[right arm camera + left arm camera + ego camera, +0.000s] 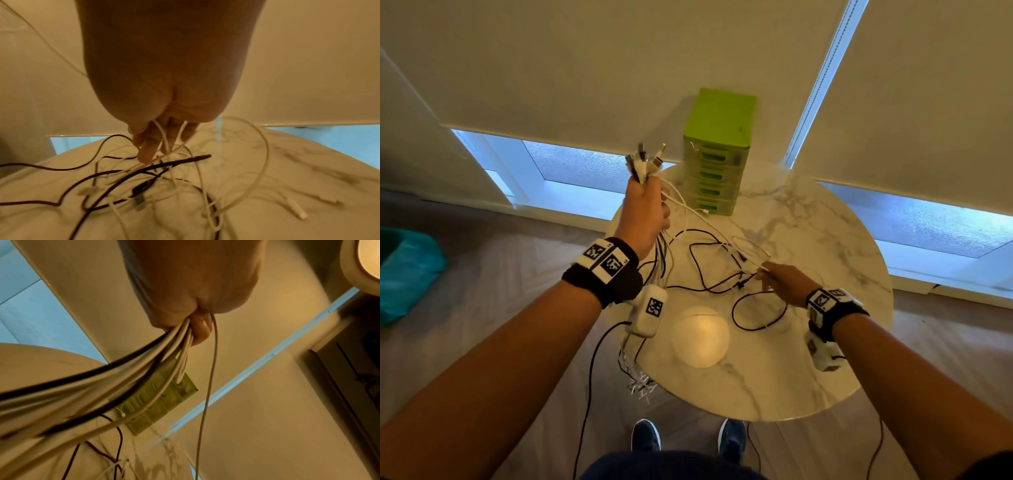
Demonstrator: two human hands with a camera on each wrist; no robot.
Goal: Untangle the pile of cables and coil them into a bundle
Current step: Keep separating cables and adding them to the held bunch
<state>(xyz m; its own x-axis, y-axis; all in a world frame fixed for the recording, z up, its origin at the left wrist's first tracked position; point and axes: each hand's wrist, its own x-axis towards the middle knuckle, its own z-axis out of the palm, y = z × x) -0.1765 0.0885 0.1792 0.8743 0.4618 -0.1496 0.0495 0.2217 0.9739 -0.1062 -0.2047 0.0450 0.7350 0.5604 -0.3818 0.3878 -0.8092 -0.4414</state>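
Left hand (643, 212) raised above the round table (825, 240), fist clenched round a bunch of cables (661, 253), plugs up. Right hand (786, 284) low over the table, fingers pinching a white cable (722, 236) among loose strands there.

Thin white and dark cables (709, 260), partly gathered, partly loose. One bunch upright above the desk (808, 219), connector ends (645, 159) fanned at the top, tails hanging past the near-left edge. Remaining strands sprawled in crossed loops mid-desk, a white one (164, 139) lifted.
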